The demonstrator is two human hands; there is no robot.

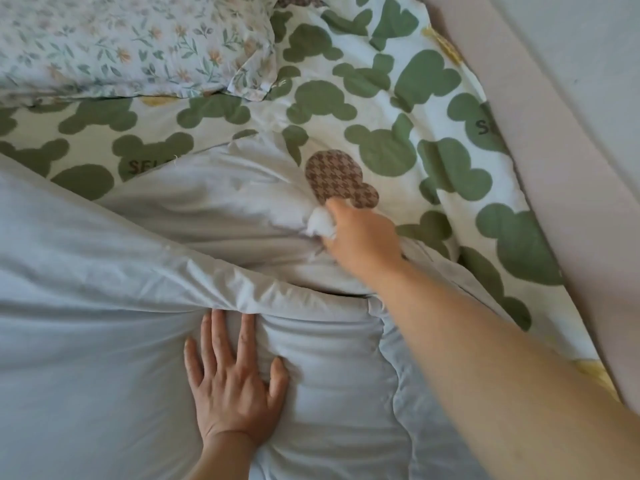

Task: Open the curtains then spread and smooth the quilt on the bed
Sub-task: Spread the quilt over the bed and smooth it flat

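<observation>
Bed linen is filling the view, and the quilt is lying bunched across the near half, pale, soft and deeply creased. The right hand is gripping a wad of its far edge, fingers curled round the cloth. The left hand is pressing flat, fingers spread. Pulling while the left is pinning the fabric risks deepening the folds or dragging the green-blotched sheet beneath. A floral pillow is resting beyond.

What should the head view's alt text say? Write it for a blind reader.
Seen from above, the right hand grips a bunched fold of the pale blue quilt while the left hand presses flat on it. Beyond lie a green-patterned sheet and a floral pillow.
</observation>
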